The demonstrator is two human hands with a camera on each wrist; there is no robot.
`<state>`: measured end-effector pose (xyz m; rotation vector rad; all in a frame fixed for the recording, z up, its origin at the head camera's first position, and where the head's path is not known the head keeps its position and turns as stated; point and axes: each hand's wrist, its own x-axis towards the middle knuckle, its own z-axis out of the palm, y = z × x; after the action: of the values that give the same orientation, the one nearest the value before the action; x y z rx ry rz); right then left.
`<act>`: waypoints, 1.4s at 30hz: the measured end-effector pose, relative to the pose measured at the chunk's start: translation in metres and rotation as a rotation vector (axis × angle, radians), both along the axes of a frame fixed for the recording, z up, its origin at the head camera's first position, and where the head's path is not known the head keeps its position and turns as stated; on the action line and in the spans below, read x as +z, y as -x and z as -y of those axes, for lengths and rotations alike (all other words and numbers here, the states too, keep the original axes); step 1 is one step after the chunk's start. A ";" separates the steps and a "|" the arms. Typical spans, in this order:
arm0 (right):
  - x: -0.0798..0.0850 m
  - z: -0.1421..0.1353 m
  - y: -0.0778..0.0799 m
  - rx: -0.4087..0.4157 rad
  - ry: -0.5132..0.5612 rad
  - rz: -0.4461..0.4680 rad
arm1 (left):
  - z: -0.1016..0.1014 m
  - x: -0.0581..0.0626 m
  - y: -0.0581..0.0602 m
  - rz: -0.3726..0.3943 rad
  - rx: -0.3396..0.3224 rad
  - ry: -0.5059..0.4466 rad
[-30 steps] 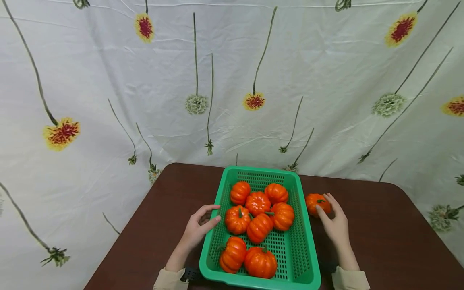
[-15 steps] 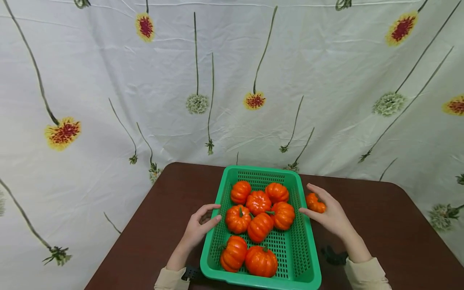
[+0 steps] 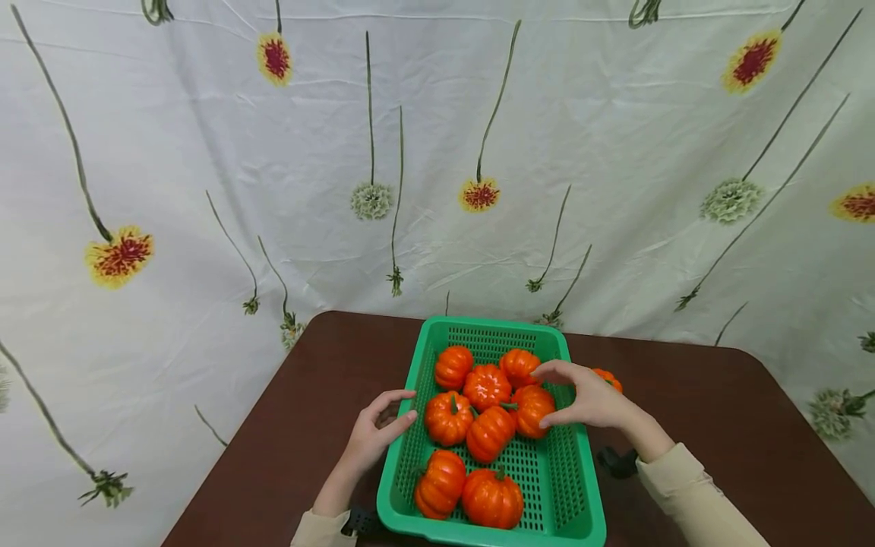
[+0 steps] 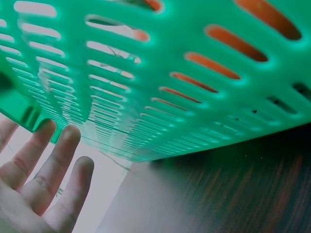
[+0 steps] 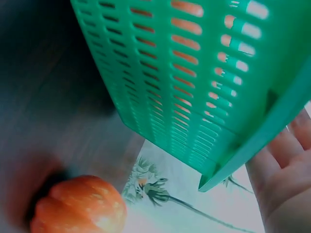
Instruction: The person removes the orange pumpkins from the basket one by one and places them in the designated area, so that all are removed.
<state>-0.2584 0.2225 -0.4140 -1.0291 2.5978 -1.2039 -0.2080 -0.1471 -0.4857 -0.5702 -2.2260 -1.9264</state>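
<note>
In the head view a green plastic basket (image 3: 562,486) holds several small orange pumpkins, among them a stemmed one (image 3: 447,418) near the left side. My right hand (image 3: 591,399) reaches over the basket's right rim, thumb and fingers spread apart beside the right-hand pumpkin (image 3: 532,414), which it partly overlaps. Nothing shows in its grasp. At the left rim my left hand (image 3: 376,433) hovers with fingertips right at the edge, fingers loosely bent. The left wrist view has its fingers (image 4: 53,167) extended beside the slotted basket wall (image 4: 160,126).
One more pumpkin (image 3: 607,378) lies on the dark brown table (image 3: 718,425) right of the basket, mostly hidden behind my right hand; the right wrist view shows that pumpkin (image 5: 80,206) by the basket's outer wall. A flower-printed white cloth (image 3: 437,152) hangs behind the table.
My right hand has left the pumpkin on the table and moved left over the basket's rim. That pumpkin stays outside the basket. The left hand has stayed in place.
</note>
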 end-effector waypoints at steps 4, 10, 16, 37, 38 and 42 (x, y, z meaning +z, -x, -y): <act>0.007 0.007 0.014 0.092 -0.072 0.046 | 0.000 0.002 0.000 0.010 0.014 -0.007; 0.015 0.013 0.029 0.132 -0.184 0.139 | 0.000 0.002 -0.001 -0.011 0.003 0.003; 0.012 0.015 0.035 0.161 -0.244 0.165 | 0.000 -0.001 -0.002 -0.026 -0.010 0.003; 0.010 0.012 0.036 0.151 -0.226 0.126 | 0.002 -0.002 0.001 -0.018 -0.002 -0.002; 0.010 0.012 0.036 0.147 -0.236 0.119 | 0.002 -0.002 0.000 -0.015 0.001 -0.003; 0.009 0.010 0.035 0.137 -0.244 0.111 | 0.000 -0.002 0.000 -0.019 0.007 -0.003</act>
<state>-0.2936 0.2123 -0.4045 -1.0386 2.4663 -0.8619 -0.2080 -0.1474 -0.4880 -0.5774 -2.2110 -1.9124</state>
